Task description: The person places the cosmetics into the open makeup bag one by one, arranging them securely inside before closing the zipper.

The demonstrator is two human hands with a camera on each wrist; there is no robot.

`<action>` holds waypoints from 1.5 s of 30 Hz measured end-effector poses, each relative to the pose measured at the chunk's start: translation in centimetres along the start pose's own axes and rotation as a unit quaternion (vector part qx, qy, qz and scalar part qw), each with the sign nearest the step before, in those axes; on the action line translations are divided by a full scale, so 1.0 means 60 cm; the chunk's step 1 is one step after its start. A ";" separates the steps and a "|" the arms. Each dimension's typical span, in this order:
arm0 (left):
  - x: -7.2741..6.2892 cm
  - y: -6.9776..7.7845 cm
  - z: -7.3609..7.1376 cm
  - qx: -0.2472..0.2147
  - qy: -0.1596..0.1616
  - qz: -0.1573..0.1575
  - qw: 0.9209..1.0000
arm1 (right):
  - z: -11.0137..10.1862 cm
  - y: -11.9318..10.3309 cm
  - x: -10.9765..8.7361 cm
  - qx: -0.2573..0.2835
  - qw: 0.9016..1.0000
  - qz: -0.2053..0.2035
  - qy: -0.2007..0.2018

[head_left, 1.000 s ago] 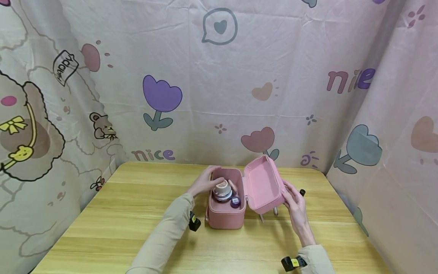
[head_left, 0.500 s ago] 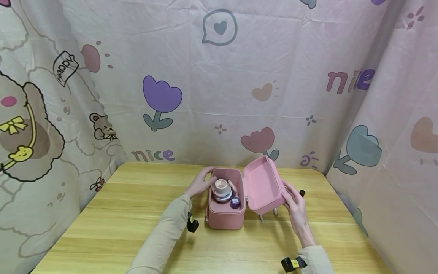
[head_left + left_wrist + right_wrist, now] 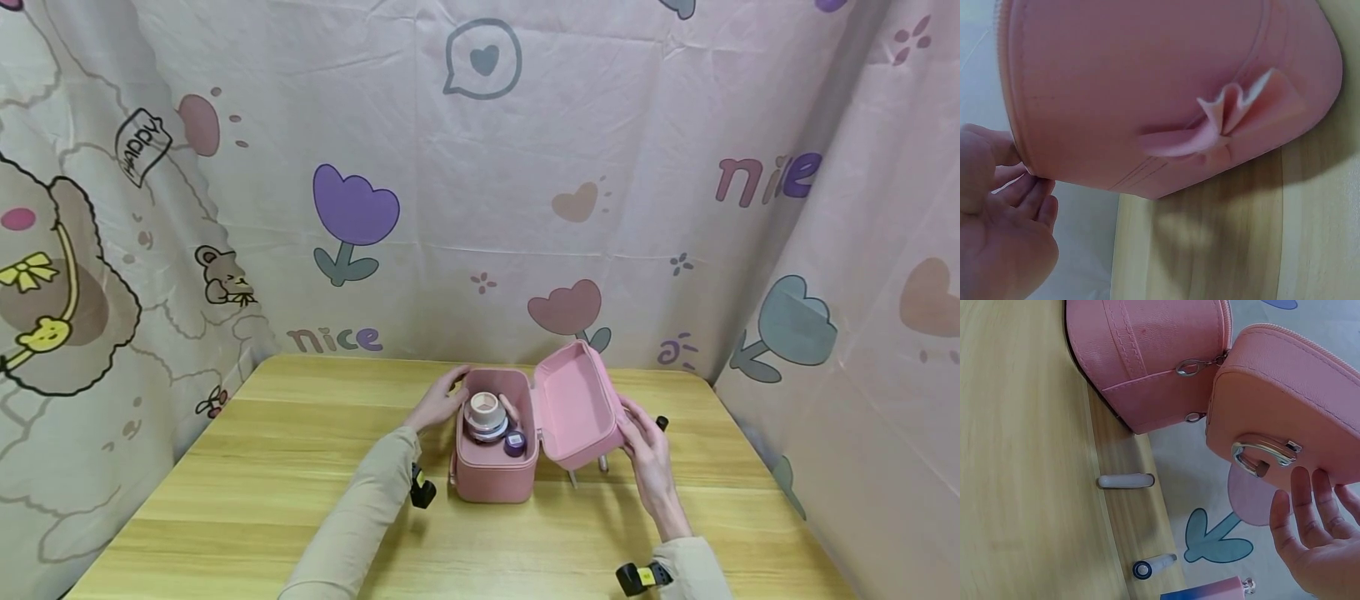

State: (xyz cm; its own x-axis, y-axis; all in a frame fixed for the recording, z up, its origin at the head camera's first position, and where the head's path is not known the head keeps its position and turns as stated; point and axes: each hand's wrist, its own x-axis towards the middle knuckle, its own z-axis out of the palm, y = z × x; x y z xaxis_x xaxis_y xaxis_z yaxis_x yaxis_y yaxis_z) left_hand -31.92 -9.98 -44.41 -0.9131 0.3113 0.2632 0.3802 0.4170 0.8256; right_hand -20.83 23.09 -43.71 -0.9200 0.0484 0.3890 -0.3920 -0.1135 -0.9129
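Pink case (image 3: 495,483) is standing upright on the wooden table (image 3: 300,467), its interior facing upward and exposed. Its lid (image 3: 576,407) is leaning outward from the hinged right side, clear of the tabletop. The left hand (image 3: 438,404) is pinching the case at its left edge, between thumb and fingers. The right hand (image 3: 1319,544) is supporting the lid, fingers nearly straight and spread, tips bearing on the outer face; whether its thumb is hooking over the edge, I cannot tell. On this evidence I am judging the step in hand to be steadying the case with its inside accessible. In my judgement the next move is calling for one free hand, preferably the left, since the lid is apparently depending on the right. Inside, stacked round jars (image 3: 487,423) are sitting toward the left wall, a pink tube (image 3: 510,408) is lying just beside them, and a purple-capped pot (image 3: 515,443) is resting nearer the front. Outside, a slim pale tube (image 3: 1125,481) and a dark-ended stick (image 3: 1157,565) are lying right of the case
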 end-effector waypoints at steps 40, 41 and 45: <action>-0.060 -0.022 -0.018 -0.056 -0.001 -0.035 0.998 | 0.016 0.020 0.038 0.045 0.997 0.062 0.031; -0.062 -0.021 -0.018 -0.060 0.000 -0.035 0.998 | 0.018 0.020 0.039 0.042 0.996 0.066 0.035; -0.070 -0.020 -0.019 -0.070 0.005 -0.029 0.997 | 0.026 0.023 0.045 0.034 0.996 0.069 0.051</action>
State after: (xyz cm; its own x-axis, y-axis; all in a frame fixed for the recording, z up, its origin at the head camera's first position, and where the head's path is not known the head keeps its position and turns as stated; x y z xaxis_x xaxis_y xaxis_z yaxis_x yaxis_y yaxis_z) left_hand -28.70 -12.80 -45.94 -0.9349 0.2806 0.2172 0.3024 0.3102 0.9013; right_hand -23.85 21.49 -43.72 -0.9615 0.1286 0.2428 -0.2645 -0.1936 -0.9448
